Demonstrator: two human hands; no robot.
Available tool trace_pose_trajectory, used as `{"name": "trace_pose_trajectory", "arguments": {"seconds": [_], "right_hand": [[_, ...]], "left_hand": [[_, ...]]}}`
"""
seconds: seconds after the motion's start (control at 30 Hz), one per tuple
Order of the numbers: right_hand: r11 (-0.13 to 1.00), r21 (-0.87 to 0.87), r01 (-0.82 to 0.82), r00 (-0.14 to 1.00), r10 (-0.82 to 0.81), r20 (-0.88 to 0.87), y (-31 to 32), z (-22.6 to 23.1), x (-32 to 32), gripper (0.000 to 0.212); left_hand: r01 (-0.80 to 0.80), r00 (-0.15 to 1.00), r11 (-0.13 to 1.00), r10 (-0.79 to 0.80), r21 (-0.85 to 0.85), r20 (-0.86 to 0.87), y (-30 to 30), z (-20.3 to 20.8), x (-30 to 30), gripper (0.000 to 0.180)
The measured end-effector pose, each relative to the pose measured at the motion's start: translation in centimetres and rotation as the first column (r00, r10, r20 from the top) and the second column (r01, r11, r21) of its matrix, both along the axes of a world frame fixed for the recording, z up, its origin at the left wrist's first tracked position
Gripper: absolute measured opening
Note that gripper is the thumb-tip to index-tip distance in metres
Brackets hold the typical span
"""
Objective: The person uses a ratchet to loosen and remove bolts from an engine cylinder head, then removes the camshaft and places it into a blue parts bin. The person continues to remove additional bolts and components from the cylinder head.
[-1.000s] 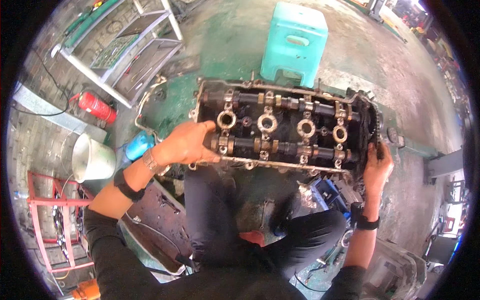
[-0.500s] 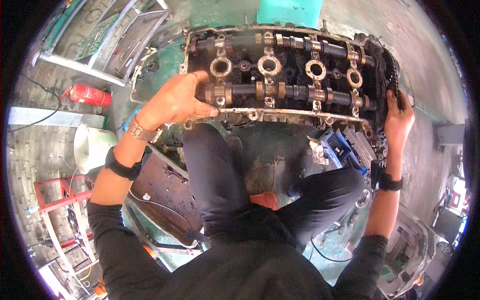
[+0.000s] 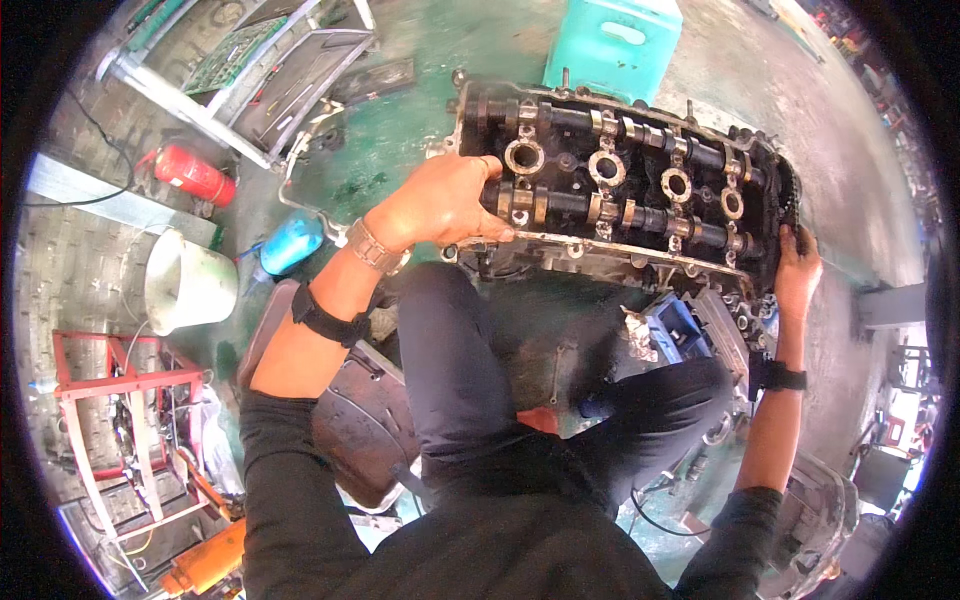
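Note:
A greasy black engine cylinder head (image 3: 640, 185), with two camshafts and a row of pale metal rings between them, lies across the space beyond my knees. My left hand (image 3: 440, 203) grips its left end, thumb at the near rim and fingers over the inner part. At the other end my right hand (image 3: 797, 268) is wrapped round the right edge beside the timing chain (image 3: 790, 195), its thumb on top. The fingertips beneath the edge are hidden. The head tilts, its right end lower in the picture than its left.
A turquoise plastic stool (image 3: 615, 45) stands just beyond the cylinder head. Blue trays (image 3: 677, 328) lie near my right knee, and a wrench (image 3: 560, 370) is on the floor between my legs. To the left are a white bucket (image 3: 190, 282), a fire extinguisher (image 3: 195, 175) and a metal rack (image 3: 185, 105).
The cylinder head's left end has shifted right and toward me, so it now lies more slanted. Both hands have kept their hold. More of the turquoise stool shows.

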State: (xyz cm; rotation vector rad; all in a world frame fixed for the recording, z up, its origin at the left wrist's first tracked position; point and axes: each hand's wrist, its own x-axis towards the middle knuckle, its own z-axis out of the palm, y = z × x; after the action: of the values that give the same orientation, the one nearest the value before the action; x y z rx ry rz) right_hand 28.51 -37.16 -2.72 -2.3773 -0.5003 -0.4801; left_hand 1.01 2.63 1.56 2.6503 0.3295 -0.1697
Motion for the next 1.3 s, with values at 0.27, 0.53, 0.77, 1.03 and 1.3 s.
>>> {"name": "trace_pose_trajectory", "arguments": {"seconds": [0.27, 0.53, 0.77, 1.03, 1.3], "right_hand": [[1.000, 0.003, 0.004, 1.000, -0.004, -0.026, 0.4, 0.5, -0.6, 0.035], [0.946, -0.301, 0.121, 0.983, -0.155, -0.094, -7.2, -2.6, 0.7, 0.055], [0.949, -0.315, 0.020, 0.985, -0.074, -0.158, -10.8, -4.7, -2.5, 0.057], [0.983, -0.060, -0.175, 0.941, 0.149, -0.302, -7.4, -2.1, -3.7, 0.054], [0.905, 0.384, -0.183, 0.836, 0.349, -0.424, -4.5, -0.4, -3.8, 0.050]], "left_hand": [[0.081, 0.993, 0.997, -0.082, 0.015, 0.089, 0.1, 0.1, -0.7, 0.057], [0.035, 0.999, 0.998, -0.035, -0.045, 0.000, 0.7, -0.8, -0.6, 0.063], [0.132, 0.934, 0.986, -0.158, -0.101, -0.320, 0.9, 1.3, 0.8, 0.058], [-0.060, 0.828, 0.972, -0.080, -0.229, -0.554, 0.6, 2.2, 1.3, 0.050], [-0.168, 0.832, 0.962, 0.022, -0.214, -0.554, -0.2, 2.0, 1.9, 0.049]]}}
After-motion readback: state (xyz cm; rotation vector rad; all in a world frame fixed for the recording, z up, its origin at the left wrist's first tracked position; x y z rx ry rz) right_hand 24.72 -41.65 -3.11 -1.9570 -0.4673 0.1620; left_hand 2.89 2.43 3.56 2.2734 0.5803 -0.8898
